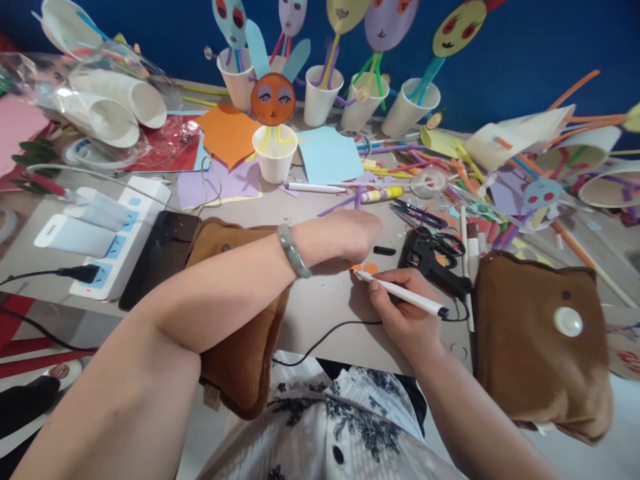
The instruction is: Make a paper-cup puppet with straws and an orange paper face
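Observation:
My right hand [407, 307] is closed round a white marker [410, 297] with a black end, its tip down at two small orange paper circles [370, 268] lying side by side on the table [320, 313]. Just above the circles, my left hand [357, 235] reaches across with its fingers curled down and turned away, so what they hold, if anything, is hidden. A black marker cap [384, 251] lies right of my left hand. Beyond it, an orange face with blue ears [273, 100] stands in a white paper cup [275, 160].
A black glue gun [433, 263] and scissors [420, 215] lie to the right, near a brown cushion [540, 347]. Another brown cushion [245, 347] lies under my left arm. A power strip [120, 240] and phone [160, 257] are at left; cups with paper faces line the back.

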{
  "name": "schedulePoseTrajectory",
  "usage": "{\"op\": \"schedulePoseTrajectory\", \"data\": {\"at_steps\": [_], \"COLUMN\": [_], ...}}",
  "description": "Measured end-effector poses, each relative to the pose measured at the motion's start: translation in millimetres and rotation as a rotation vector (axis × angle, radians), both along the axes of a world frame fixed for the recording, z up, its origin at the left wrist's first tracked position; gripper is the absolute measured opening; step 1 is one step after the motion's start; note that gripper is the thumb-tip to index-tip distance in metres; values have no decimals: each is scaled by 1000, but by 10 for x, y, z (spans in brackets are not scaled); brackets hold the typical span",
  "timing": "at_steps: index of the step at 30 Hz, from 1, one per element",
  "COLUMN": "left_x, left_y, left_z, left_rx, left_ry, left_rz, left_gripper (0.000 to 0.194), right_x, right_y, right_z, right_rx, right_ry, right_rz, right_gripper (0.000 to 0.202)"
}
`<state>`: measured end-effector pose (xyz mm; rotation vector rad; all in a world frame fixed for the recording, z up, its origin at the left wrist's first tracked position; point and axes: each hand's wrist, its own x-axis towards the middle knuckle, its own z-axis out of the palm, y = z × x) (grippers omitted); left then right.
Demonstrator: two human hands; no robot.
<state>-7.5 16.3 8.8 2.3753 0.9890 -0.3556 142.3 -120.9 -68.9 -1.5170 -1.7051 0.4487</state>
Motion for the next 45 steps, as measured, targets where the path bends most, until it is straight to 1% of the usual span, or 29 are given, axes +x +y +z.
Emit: {"op": "schedulePoseTrajectory", "data": {"at_steps": [6,13,15,20,23,25,28,31,37,40,43,45], "left_x": [3,2,7,29,24,13,-3,-4,5,1,-1,-1], "left_y": [-10,59,67,38,25,33,59,72,60,60,56,45], "left_z": [42,-75,-80,25,62,35,-47,-93,-47,-42,-33,-10], "left_rx": [-26,-100,-110,-142,-143,-138,-130,-137,-115,-125,-139,-128], "left_ry": [31,9,13,44,59,47,14,26,29,31,32,44], "left_rz": [5,13,23,73,70,54,45,51,28,43,73,58], "left_gripper": [33,31,31,37,40,38,33,34,35,36,32,30], "right_x": [-7,-19,-17,-15,-17,-16,-8,0,-14,-16,-11,-7], "right_y": [-5,8,10,6,4,3,1,3,10,5,1,1], "right_z": [-2,-1,1,-1,-1,-3,-16,-26,-17,-30,-45,-46], "right_rx": [-6,12,23,26,8,3,3,8,42,24,-6,-12], "right_ry": [14,17,7,-28,-29,-31,-35,-40,-34,-15,3,1], "right_rz": [10,2,3,-23,-30,-34,-37,-36,-39,-46,-53,-55], "right_gripper": [16,17,16,17,19,20,22,20,15,16,19,20]}}
